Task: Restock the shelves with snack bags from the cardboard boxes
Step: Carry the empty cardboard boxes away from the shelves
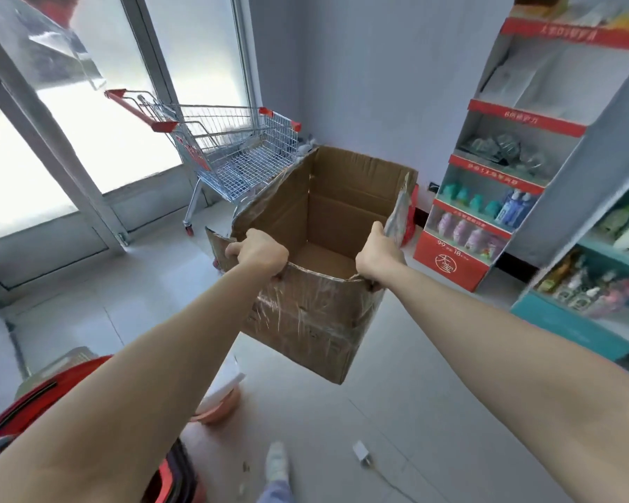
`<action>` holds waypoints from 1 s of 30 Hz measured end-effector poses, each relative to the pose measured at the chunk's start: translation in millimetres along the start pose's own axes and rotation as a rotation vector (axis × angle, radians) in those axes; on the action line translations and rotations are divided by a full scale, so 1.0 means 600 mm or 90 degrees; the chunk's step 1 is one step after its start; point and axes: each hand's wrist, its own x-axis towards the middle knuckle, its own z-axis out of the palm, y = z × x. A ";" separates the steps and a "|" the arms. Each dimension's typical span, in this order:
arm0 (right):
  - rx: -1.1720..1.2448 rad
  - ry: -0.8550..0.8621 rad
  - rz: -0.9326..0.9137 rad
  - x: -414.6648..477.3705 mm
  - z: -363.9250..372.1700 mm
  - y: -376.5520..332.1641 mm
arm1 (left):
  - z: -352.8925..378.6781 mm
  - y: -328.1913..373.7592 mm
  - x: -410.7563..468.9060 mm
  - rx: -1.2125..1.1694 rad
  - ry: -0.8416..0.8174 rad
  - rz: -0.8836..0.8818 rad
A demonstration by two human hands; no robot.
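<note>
Plainly, each hand, left hand point(258, 253) and right hand point(377, 254), grips the tape-wrapped, open cardboard box point(305, 314) (brown).

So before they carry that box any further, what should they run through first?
1. Left hand on the cardboard box: fingers curled over the near rim. Ok.
2. Right hand: gripping the rim at the right corner. Ok.
3. Box emptied of snack bags: the part of its bottom that shows is bare, but the near part is hidden. Cannot tell.
4. Box sound: the left flap is torn and the tape is wrinkled. Not ok.
5. Floor near the feet: a white plug with its cord and a pink basin lie there. Not ok.
</note>
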 end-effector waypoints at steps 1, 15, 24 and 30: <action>0.002 0.001 0.002 0.031 0.003 -0.017 | -0.003 0.014 0.033 -0.006 -0.002 0.006; 0.011 0.054 0.097 0.437 -0.016 -0.150 | -0.004 0.283 0.431 -0.011 -0.087 0.108; -0.019 0.042 0.096 0.775 -0.072 -0.167 | 0.085 0.506 0.684 -0.010 -0.091 0.099; -0.027 0.051 0.077 0.975 -0.123 -0.189 | 0.124 0.649 0.815 -0.001 -0.072 0.105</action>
